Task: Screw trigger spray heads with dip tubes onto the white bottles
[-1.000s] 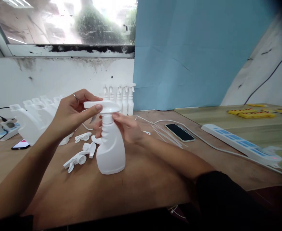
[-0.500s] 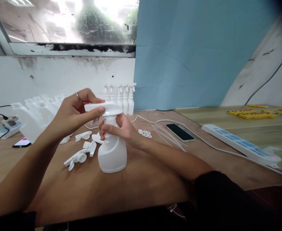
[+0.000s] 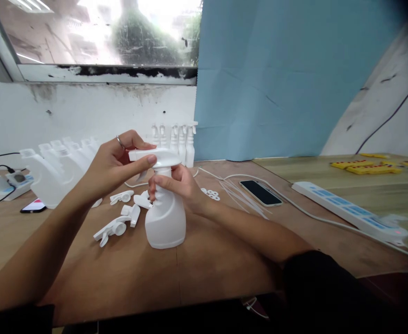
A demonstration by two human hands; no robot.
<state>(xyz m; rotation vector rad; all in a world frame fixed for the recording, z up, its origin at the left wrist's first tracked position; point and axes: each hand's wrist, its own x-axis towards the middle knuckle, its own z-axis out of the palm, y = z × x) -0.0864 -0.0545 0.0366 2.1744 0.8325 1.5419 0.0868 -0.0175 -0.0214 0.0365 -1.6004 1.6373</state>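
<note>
A white spray bottle (image 3: 165,222) stands upright on the brown table in front of me, its trigger sprayer head (image 3: 167,157) sitting on the neck. My left hand (image 3: 120,157) pinches the nozzle end of that head between thumb and fingers. Around the bottle's neck, just below the head, my right hand (image 3: 179,185) is wrapped. Several loose trigger sprayer heads (image 3: 111,229) lie on the table left of the bottle. Right of my right hand is a small group of white rings (image 3: 211,194), with thin white tubes (image 3: 242,197) beside them.
Open white bottles (image 3: 51,181) crowd the left side, near a phone (image 3: 33,206) and a power strip (image 3: 9,185). Several finished-looking spray bottles (image 3: 190,146) line the wall. A second phone (image 3: 260,192), a long power strip (image 3: 346,208) and yellow pieces (image 3: 367,166) are on the right.
The whole view has shifted slightly. Both hands keep their hold on the sprayer head and bottle neck, and the bottle still stands upright on the table.
</note>
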